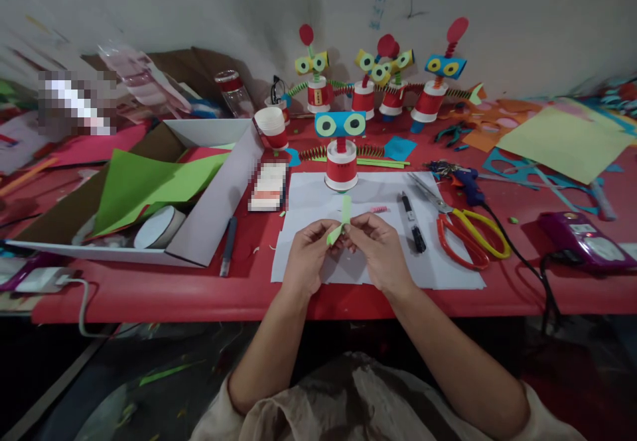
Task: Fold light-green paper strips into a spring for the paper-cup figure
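Observation:
Both my left hand (312, 250) and my right hand (374, 245) are closed, pinching a light green paper strip (346, 207) between their fingertips. One end of the strip points up and the other slants down to the left, crossing at a fold. The hands are over white paper sheets (298, 195). Just beyond them stands a paper-cup robot (342, 169) with a blue head, round green eyes and coiled paper arms. A small pink paper coil (379, 209) lies right of the strip. Farther right is a black pen (413, 223).
Scissors (460, 225) with red and yellow handles lie at the right, by a blue glue gun (465, 182). A purple device (590, 242) sits beyond its cord. On the left are a white box (219, 189) of coloured paper and a marker (228, 245). Several finished robots (363, 99) stand behind.

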The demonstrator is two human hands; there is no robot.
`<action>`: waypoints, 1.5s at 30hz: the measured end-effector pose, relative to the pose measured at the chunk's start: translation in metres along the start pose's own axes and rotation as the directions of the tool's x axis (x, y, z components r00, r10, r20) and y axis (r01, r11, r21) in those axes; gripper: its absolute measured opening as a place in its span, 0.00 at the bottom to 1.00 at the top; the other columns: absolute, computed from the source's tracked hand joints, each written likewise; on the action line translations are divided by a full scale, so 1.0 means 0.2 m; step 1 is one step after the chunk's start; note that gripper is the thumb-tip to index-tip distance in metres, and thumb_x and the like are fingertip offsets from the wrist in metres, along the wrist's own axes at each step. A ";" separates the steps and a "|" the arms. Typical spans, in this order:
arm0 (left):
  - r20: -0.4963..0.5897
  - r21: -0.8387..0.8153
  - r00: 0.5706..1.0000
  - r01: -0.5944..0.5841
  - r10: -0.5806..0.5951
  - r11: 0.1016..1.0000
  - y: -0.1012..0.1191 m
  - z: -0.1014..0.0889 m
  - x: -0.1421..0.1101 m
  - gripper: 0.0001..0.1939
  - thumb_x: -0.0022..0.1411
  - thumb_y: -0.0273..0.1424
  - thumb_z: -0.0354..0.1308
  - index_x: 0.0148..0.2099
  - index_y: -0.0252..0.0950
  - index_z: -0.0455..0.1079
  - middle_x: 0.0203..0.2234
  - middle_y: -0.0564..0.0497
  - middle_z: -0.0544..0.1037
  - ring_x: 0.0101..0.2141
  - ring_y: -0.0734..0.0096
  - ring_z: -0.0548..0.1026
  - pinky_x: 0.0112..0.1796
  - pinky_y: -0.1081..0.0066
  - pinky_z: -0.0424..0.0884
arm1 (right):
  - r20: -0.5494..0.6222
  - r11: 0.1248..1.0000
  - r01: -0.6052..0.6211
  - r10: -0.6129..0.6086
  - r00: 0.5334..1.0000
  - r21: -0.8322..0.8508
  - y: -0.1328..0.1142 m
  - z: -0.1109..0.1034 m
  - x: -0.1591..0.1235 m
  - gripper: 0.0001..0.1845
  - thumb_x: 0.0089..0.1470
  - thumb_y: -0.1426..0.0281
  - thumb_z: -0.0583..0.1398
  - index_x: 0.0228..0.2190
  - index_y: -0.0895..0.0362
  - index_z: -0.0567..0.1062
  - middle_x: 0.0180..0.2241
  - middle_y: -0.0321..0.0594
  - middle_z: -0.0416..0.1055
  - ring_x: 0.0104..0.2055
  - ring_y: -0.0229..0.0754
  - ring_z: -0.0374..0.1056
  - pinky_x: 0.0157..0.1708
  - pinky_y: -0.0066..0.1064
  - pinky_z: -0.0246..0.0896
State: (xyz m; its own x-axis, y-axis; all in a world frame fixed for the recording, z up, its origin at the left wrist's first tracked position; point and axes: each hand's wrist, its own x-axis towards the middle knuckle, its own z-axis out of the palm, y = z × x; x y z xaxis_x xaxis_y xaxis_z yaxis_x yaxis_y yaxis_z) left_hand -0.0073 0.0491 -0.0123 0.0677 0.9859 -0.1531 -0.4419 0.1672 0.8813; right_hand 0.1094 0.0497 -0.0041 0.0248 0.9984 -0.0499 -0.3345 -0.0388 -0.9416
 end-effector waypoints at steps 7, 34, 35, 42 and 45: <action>0.005 0.076 1.000 -0.024 0.024 0.997 0.00 0.01 0.00 0.10 0.55 0.36 0.64 0.30 0.34 0.72 0.19 0.55 0.72 0.22 0.78 0.69 0.25 0.77 0.61 | 0.028 0.999 0.034 -0.034 0.999 -0.002 0.02 -0.01 0.00 0.08 0.41 0.69 0.68 0.24 0.55 0.74 0.19 0.30 0.70 0.22 0.34 0.63 0.23 0.27 0.59; -0.051 0.105 0.997 -0.045 0.051 0.993 0.01 0.00 0.00 0.13 0.53 0.39 0.66 0.29 0.34 0.70 0.21 0.56 0.69 0.23 0.80 0.64 0.27 0.77 0.61 | 0.011 1.000 -0.030 0.030 0.999 0.007 0.02 -0.01 0.01 0.05 0.44 0.67 0.66 0.25 0.56 0.78 0.21 0.33 0.72 0.24 0.36 0.64 0.27 0.30 0.61; -0.057 0.114 0.997 -0.035 0.042 0.993 0.01 0.01 0.00 0.12 0.52 0.37 0.67 0.30 0.35 0.70 0.21 0.56 0.69 0.23 0.80 0.64 0.27 0.77 0.61 | 0.006 1.000 -0.019 0.019 1.000 -0.006 0.02 -0.02 0.01 0.05 0.44 0.67 0.66 0.26 0.56 0.78 0.22 0.33 0.72 0.25 0.36 0.64 0.27 0.30 0.61; -0.071 0.140 0.997 -0.029 0.039 0.990 0.03 0.02 -0.01 0.12 0.50 0.35 0.67 0.27 0.34 0.68 0.20 0.57 0.67 0.23 0.79 0.63 0.25 0.78 0.60 | 0.035 0.983 0.101 -0.097 0.995 -0.156 0.04 -0.04 0.00 0.08 0.50 0.64 0.64 0.25 0.55 0.74 0.24 0.33 0.70 0.28 0.37 0.65 0.32 0.30 0.61; -0.041 0.199 0.996 -0.071 0.080 0.978 0.02 0.02 -0.02 0.10 0.52 0.35 0.65 0.28 0.34 0.69 0.21 0.57 0.67 0.24 0.79 0.63 0.26 0.77 0.60 | 0.043 0.971 0.118 -0.112 0.993 -0.207 0.05 -0.05 0.00 0.08 0.51 0.65 0.62 0.25 0.55 0.71 0.23 0.32 0.69 0.27 0.37 0.64 0.31 0.30 0.60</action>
State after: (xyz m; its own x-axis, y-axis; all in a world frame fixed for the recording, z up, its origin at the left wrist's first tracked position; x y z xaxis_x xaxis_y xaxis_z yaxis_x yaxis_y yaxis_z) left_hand -0.0063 0.0461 -0.0068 -0.0048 0.9950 -0.1000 -0.2590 0.0953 0.9612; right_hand 0.1155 0.0493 -0.0161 0.0219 0.9973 0.0699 -0.1267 0.0722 -0.9893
